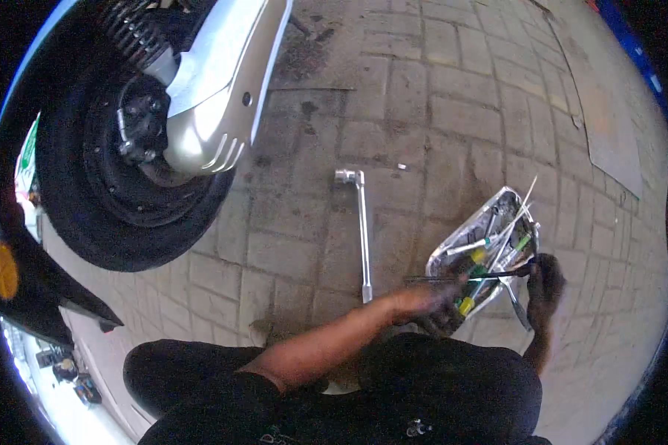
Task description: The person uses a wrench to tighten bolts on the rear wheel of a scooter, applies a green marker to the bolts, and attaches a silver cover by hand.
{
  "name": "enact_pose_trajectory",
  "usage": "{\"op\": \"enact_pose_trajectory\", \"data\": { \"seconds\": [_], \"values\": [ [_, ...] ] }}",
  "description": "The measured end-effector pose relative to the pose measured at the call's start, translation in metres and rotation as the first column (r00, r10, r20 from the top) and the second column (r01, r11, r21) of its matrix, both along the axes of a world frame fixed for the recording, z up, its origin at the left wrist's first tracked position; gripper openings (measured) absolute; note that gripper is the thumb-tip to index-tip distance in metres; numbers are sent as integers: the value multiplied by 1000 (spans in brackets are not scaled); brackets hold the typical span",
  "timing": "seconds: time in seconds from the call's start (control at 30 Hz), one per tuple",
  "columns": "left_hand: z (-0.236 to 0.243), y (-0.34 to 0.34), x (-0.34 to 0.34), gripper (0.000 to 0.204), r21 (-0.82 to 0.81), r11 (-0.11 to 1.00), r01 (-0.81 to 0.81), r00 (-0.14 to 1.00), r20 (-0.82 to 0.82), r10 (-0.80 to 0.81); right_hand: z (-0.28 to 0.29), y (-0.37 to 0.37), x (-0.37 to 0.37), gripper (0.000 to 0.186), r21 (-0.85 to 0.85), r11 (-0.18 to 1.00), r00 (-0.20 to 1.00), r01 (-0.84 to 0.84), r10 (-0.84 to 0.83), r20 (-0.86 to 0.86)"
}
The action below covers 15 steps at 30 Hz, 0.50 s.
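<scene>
A silver metal tray [453, 239] of tools lies on the paving at front right. Inside it are screwdrivers with yellow-and-green handles [479, 256] and several thin metal tools. My left hand [445, 302] reaches over its near left edge, against the handles; its fingers are dark and blurred, so their grip is unclear. On the tray's right side, my right hand [546, 285] is closed on the end of a long thin dark tool [501, 275], which crosses the tray toward my left hand. A silver L-shaped socket wrench [363, 237] lies left of the tray.
A scooter's wheel [133, 215], with a silver cover [208, 126] and a coil spring above, stands at the left. A small white piece [401, 167] rests on the paving beyond the wrench. A flat grey sheet [608, 141] lies at far right.
</scene>
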<state>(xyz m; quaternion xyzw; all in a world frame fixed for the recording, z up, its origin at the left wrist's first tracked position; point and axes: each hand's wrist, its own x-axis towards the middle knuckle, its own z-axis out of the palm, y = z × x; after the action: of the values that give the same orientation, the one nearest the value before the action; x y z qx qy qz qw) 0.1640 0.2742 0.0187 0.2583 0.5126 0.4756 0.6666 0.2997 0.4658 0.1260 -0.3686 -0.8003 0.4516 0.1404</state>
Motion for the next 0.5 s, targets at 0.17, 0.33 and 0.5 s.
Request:
{"op": "enact_pose_trajectory", "data": {
  "seconds": [0.17, 0.33, 0.5],
  "values": [
    [66, 18, -74, 42, -168, 534, -829, 383, 525, 760, 8, 1, -63, 27, -104, 993, 954, 56, -84, -289],
    [112, -9, -175, 32, 159, 218, -963, 258, 316, 913, 8, -31, -131, 33, -123, 983, 888, -135, 65, -456],
    [133, -21, -206, 19, 254, 236, -938, 286, 183, 941, -3, -43, -158, 21, 228, 967, 896, -111, 197, -397]
  ]
}}
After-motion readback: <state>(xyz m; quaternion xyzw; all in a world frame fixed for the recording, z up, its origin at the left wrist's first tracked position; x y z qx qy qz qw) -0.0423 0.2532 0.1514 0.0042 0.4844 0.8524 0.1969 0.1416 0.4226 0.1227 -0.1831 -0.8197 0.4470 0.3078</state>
